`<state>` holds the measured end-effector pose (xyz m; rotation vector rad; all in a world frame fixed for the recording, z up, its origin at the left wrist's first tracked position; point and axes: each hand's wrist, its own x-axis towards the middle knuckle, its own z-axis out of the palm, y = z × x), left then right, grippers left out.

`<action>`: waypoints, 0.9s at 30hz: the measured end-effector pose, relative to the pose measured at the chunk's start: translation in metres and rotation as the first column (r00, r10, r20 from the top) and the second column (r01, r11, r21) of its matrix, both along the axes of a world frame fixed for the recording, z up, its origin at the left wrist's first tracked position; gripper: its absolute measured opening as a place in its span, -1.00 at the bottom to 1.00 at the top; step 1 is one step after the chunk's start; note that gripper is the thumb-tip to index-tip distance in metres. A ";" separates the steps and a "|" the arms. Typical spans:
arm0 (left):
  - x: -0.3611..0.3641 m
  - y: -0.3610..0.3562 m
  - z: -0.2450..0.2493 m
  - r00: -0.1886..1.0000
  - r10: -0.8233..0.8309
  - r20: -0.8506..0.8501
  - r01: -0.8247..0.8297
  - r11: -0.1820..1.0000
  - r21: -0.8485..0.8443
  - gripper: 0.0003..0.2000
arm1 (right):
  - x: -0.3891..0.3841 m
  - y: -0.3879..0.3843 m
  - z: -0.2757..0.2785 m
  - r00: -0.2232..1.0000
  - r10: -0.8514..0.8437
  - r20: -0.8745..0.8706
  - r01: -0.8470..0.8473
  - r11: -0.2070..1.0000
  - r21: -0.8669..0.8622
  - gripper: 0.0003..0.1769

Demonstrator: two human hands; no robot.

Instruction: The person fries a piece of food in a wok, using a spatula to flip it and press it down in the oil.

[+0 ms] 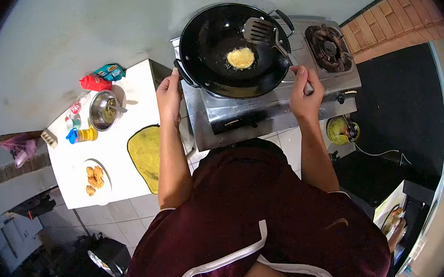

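A black wok [211, 78] sits on the steel gas stove, with a yellow, round piece of food [241, 58] frying near its middle. My left hand [169, 96] is closed on the wok's left handle [186, 73]. In my right hand [306, 92] is the handle of a slotted metal spatula [260, 30]. The spatula's head is inside the wok, up and to the right of the food, apart from it.
A second burner [329, 48] is at the right. On the white table [124, 174] at left are a metal bowl [97, 112], a blue-capped bottle [81, 135], red and teal packets, a plate of fried pieces [104, 190] and a yellow-green cloth [146, 154]. A green gas cylinder [337, 130] stands below.
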<state>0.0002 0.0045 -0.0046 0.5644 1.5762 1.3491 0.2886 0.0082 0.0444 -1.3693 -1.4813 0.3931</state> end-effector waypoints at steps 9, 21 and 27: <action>-0.021 -0.005 -0.007 0.999 -0.044 0.032 0.045 0.999 -0.030 -0.66 | -0.017 -0.022 0.000 0.995 -0.093 0.037 0.091 0.995 0.051 -0.81; -0.018 0.002 -0.004 0.995 -0.098 0.031 0.098 0.995 0.014 -0.67 | -0.015 -0.025 0.000 0.988 -0.066 0.140 0.057 0.996 0.068 -0.82; -0.012 -0.001 0.006 0.999 -0.009 0.044 0.008 0.999 0.041 -0.72 | -0.004 -0.013 -0.008 0.997 -0.038 0.068 0.036 0.999 0.020 -0.82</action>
